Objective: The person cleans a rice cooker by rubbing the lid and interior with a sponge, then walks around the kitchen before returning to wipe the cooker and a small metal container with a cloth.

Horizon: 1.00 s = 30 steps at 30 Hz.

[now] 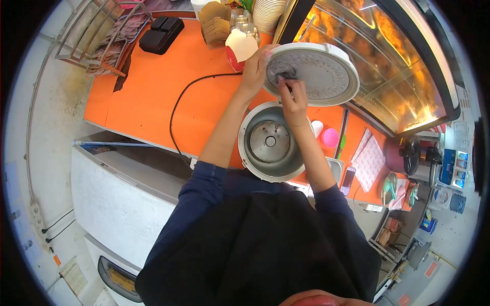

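Note:
The raised lid (324, 76) of a round cooker shows its grey, droplet-covered inner face. My left hand (253, 71) grips the lid's left edge. Against the lid's inner face, near its left side, my right hand (293, 99) pinches a small dark wad that looks like a scourer, though its details are hard to make out. Below the lid stands the open cooker (246, 148), with a bare metal bottom and a round hole or knob at its centre. A white cup and a pink cup (329, 137) are just right of the cooker.
The orange counter (148, 102) carries a black cable (176, 109), a black container (161, 34), cardboard boxes (214, 23) and stacked cups (270, 15). A lit glass display case (377, 56) stands at the upper right. A phone (348, 178) and patterned paper (368, 160) lie right of the cooker.

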Motion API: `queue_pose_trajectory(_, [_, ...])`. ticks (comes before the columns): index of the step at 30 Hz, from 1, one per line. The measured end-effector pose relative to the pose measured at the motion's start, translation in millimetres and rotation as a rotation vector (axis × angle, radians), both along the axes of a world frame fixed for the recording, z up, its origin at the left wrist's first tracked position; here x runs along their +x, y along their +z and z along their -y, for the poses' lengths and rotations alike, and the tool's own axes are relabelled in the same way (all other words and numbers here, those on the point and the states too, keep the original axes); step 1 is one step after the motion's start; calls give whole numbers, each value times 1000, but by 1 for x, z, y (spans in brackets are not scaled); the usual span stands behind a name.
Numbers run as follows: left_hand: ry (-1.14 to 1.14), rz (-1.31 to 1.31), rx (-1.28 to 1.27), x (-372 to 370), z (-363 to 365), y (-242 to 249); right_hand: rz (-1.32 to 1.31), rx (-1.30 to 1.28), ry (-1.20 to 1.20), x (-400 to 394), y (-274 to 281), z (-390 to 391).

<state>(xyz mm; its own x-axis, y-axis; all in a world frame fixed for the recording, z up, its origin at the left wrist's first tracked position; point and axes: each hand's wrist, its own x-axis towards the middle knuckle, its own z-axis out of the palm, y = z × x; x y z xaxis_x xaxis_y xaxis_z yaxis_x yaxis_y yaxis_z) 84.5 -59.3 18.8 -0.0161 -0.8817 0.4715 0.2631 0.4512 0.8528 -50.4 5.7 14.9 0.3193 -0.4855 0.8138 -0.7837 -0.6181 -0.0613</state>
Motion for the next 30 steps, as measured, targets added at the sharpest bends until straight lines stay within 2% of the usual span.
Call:
queue_pose_trajectory(2, [16, 27, -19, 0, 4, 3, 54, 16, 34, -2, 13, 6])
queue_pose_trajectory(4, [24, 63, -8, 2, -5, 1, 302, -18, -182, 3, 22, 1])
queue_pose_trajectory(6, [44, 58, -12, 2, -4, 4, 245, -39, -216, 7, 10, -2])
queue_pose_trajectory(8, [19, 47, -39, 1, 0, 2, 79, 64, -87, 8, -16, -5])
queue_pose_trajectory(10, [13, 36, -49, 3, 1, 3, 163, 90, -73, 13, 8, -3])
queue_pose_trajectory(12, [44, 82, -84, 3, -3, 4, 325, 66, -240, 14, 23, -5])
queue_pose_trajectory(14, [34, 59, -49, 2, -3, -5, 301, 32, -274, 16, 14, -10])
queue_pose_trajectory(16, [32, 25, -43, 1, 5, -3, 145, 64, -190, 18, 2, -10])
queue_pose_trajectory(18, [12, 49, -52, 1, 6, -7, 202, 73, -174, 17, 11, -2])
queue_pose_trajectory(20, [2, 53, -21, 2, 1, -5, 352, 5, -283, 21, 35, -2])
queue_pose_trajectory(23, [-7, 56, -56, 1, 4, -7, 291, 30, -277, 18, 1, -10])
queue_pose_trajectory(24, [8, 50, -79, 1, 5, -2, 224, 58, -246, 22, 4, -10])
queue_pose_trajectory(26, [13, 48, -60, 2, 6, 3, 261, 71, -265, 21, 12, -3])
queue_pose_trajectory(28, [0, 51, -12, 2, -5, -2, 412, 27, -322, 27, 33, -3])
queue_pose_trajectory(30, [-4, 27, -14, 1, 0, 0, 349, 3, -335, 24, 13, -6])
